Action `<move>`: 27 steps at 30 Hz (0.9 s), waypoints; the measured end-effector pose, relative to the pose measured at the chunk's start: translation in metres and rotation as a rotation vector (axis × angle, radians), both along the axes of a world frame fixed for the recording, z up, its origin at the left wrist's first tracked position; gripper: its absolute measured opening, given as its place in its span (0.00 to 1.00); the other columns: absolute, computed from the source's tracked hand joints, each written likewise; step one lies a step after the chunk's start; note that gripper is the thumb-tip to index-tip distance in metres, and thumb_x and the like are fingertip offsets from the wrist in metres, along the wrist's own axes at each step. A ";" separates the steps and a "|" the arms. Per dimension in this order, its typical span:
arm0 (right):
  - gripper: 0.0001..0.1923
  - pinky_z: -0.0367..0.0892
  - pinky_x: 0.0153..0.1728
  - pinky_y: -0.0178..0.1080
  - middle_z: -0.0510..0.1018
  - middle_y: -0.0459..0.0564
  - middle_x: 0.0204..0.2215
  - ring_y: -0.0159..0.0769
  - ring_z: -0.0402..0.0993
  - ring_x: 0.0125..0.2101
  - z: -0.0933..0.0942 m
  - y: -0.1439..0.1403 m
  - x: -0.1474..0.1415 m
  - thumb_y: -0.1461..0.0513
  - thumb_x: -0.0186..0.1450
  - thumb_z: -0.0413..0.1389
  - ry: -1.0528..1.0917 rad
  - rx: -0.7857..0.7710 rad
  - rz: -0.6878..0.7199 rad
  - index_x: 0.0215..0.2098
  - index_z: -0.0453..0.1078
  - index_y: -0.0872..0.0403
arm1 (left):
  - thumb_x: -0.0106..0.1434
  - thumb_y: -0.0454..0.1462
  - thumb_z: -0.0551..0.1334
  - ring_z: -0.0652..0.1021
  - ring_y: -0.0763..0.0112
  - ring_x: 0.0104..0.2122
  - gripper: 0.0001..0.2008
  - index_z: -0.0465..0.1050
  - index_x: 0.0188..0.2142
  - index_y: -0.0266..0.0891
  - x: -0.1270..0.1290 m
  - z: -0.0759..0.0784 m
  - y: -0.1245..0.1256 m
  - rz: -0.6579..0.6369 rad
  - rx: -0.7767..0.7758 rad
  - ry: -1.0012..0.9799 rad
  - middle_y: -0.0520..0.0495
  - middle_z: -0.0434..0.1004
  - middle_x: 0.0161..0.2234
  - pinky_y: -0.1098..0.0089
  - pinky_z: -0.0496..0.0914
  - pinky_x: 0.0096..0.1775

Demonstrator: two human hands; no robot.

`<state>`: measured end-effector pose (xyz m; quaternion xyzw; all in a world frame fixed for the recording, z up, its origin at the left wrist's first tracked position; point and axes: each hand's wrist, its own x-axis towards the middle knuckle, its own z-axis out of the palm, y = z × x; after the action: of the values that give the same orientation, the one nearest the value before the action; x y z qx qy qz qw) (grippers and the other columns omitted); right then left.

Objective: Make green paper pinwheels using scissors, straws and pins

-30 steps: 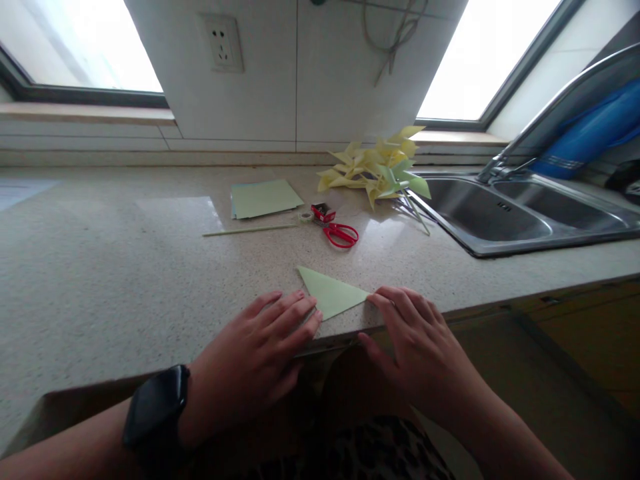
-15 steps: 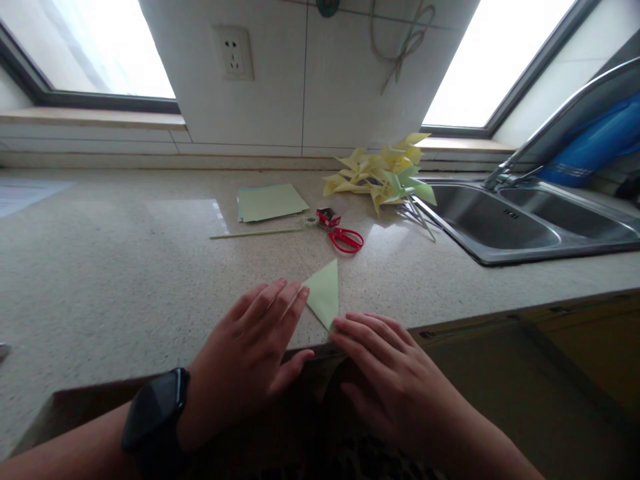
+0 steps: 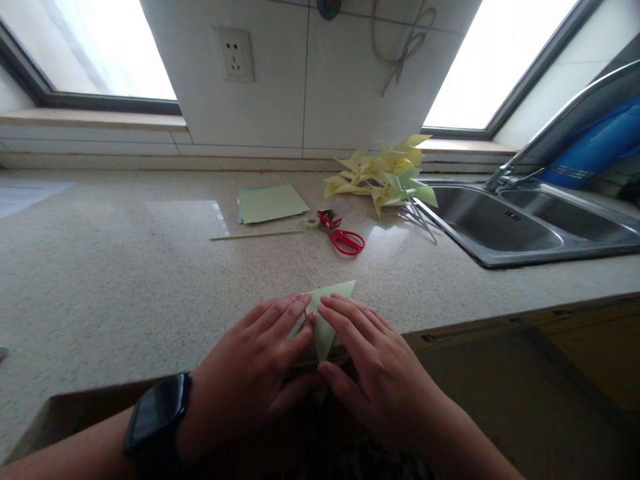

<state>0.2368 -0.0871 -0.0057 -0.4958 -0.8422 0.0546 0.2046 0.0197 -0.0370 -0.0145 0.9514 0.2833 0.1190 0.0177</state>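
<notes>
A light green sheet of paper (image 3: 325, 333), folded into a triangle, lies at the counter's front edge, its lower point over the edge. My left hand (image 3: 263, 350), with a dark watch on the wrist, grips the paper's left side between fingers and thumb. On the other side, my right hand (image 3: 373, 350) has its fingertips on top of the paper and its thumb by the lower point. Fingers cover part of both edges. Beyond the hands lie red-handled scissors (image 3: 347, 242), a small red box (image 3: 329, 219) and a tape roll (image 3: 311, 222).
A stack of pale green paper (image 3: 274, 203) rests behind a thin stick (image 3: 257, 235). Yellow and green paper pinwheels (image 3: 377, 177) are heaped beside the steel sink (image 3: 493, 257). The stone counter (image 3: 125, 280) ends just under my hands. A wall socket (image 3: 235, 57) is above.
The folded paper has turned and come closer to me, over the counter edge. My right hand has moved up and left onto it, and my left thumb has come in to the paper.
</notes>
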 end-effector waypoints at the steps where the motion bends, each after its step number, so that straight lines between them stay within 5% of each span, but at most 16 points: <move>1: 0.30 0.61 0.64 0.53 0.65 0.59 0.66 0.47 0.59 0.66 -0.001 0.004 -0.004 0.55 0.71 0.52 -0.023 -0.002 -0.006 0.67 0.57 0.60 | 0.71 0.50 0.57 0.67 0.49 0.64 0.29 0.62 0.64 0.36 0.000 0.000 0.001 -0.002 -0.010 -0.003 0.34 0.64 0.66 0.48 0.66 0.60; 5: 0.41 0.56 0.67 0.53 0.60 0.62 0.68 0.50 0.56 0.68 -0.006 0.016 -0.019 0.44 0.70 0.51 -0.080 -0.035 -0.011 0.70 0.52 0.64 | 0.71 0.48 0.57 0.66 0.48 0.64 0.30 0.56 0.67 0.36 0.000 0.000 0.002 0.005 -0.044 -0.018 0.32 0.62 0.67 0.48 0.66 0.61; 9: 0.47 0.53 0.69 0.52 0.59 0.63 0.68 0.50 0.55 0.68 -0.012 0.017 -0.023 0.38 0.69 0.45 -0.097 -0.055 -0.051 0.70 0.53 0.65 | 0.70 0.45 0.58 0.66 0.47 0.64 0.26 0.62 0.64 0.38 0.001 0.001 0.001 0.009 -0.060 -0.009 0.32 0.63 0.66 0.45 0.66 0.60; 20: 0.51 0.58 0.66 0.56 0.61 0.70 0.66 0.56 0.59 0.66 -0.014 0.022 0.020 0.36 0.68 0.43 -0.249 -0.006 -0.239 0.69 0.54 0.71 | 0.66 0.47 0.64 0.67 0.43 0.63 0.28 0.67 0.61 0.40 0.000 0.001 0.001 0.034 -0.079 0.017 0.31 0.63 0.65 0.43 0.68 0.58; 27: 0.48 0.57 0.66 0.57 0.63 0.70 0.65 0.58 0.58 0.66 -0.017 0.023 0.025 0.38 0.69 0.42 -0.223 -0.006 -0.339 0.68 0.56 0.70 | 0.69 0.52 0.59 0.67 0.43 0.62 0.29 0.66 0.63 0.41 -0.003 0.004 0.003 0.026 -0.091 0.016 0.31 0.62 0.66 0.43 0.67 0.58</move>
<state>0.2617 -0.0638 -0.0227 -0.6342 -0.7639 -0.0333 0.1149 0.0166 -0.0339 -0.0107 0.9468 0.3009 0.0984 0.0573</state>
